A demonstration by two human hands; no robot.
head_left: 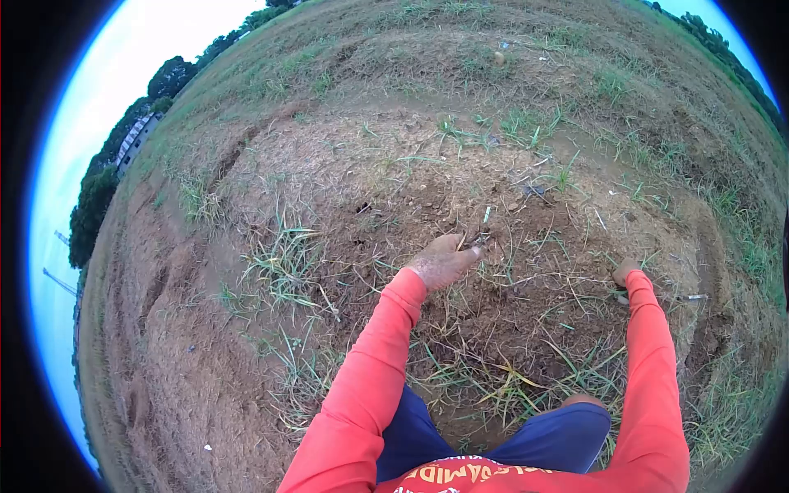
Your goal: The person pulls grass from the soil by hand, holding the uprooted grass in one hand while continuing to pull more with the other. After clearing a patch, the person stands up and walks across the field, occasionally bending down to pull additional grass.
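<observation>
Over the loose brown soil point(460, 304), my left hand point(444, 261) reaches down with its fingers at a small dark clump point(481, 240). A short pale stick point(486, 214) stands up just beyond those fingertips. Whether the hand grips the clump is too small to tell. My right hand point(628, 271) is low to the ground at the right, its fingers curled and partly hidden by the wrist. Beside it lies a small pale piece point(622, 300). Another thin pale stick point(696, 297) lies to the right of that hand.
Grass tufts point(283, 259) grow at the left, with more grass point(509, 390) in front of my knees. A shallow furrow point(708, 304) runs along the right. Dark scraps point(534, 191) lie beyond my hands. Trees and a building point(136, 141) stand far off.
</observation>
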